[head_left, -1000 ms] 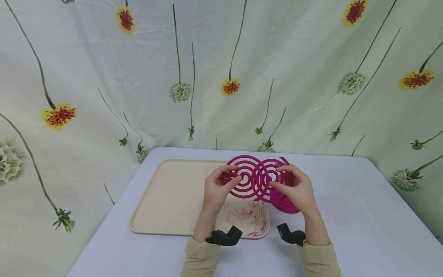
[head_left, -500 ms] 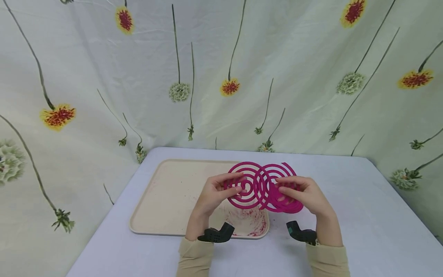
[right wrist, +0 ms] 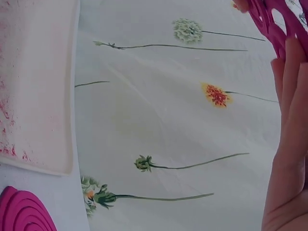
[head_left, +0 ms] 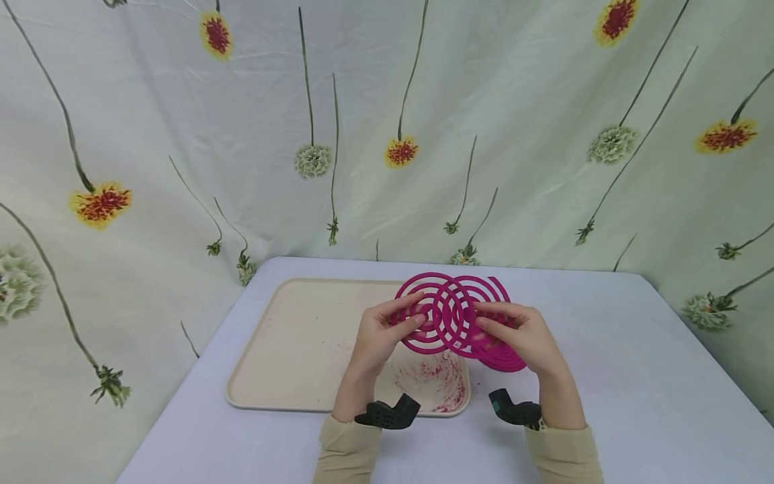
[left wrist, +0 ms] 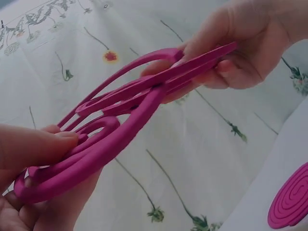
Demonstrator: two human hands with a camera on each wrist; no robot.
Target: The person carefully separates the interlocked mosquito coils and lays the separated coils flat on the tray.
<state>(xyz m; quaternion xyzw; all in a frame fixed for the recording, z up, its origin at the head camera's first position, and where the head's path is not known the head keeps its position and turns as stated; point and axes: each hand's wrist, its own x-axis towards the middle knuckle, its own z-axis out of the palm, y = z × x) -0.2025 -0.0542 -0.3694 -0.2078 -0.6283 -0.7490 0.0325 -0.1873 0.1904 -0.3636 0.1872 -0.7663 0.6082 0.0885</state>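
Free tabletop [head_left: 635, 349] right of right hand [head_left: 525, 331]

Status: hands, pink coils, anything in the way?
Left hand and right hand pinching overlapping pink coils. Coils held aloft. Separate pink coil lies beside tray. Nothing visibly blocking.

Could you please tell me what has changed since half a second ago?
In the head view, the left hand and right hand shifted slightly up with the two overlapping magenta open spirals, the right also leftward, uncovering more of the flat magenta coil on the white table. Both hands kept their grip; the flat coil and beige rectangular tray stayed put.
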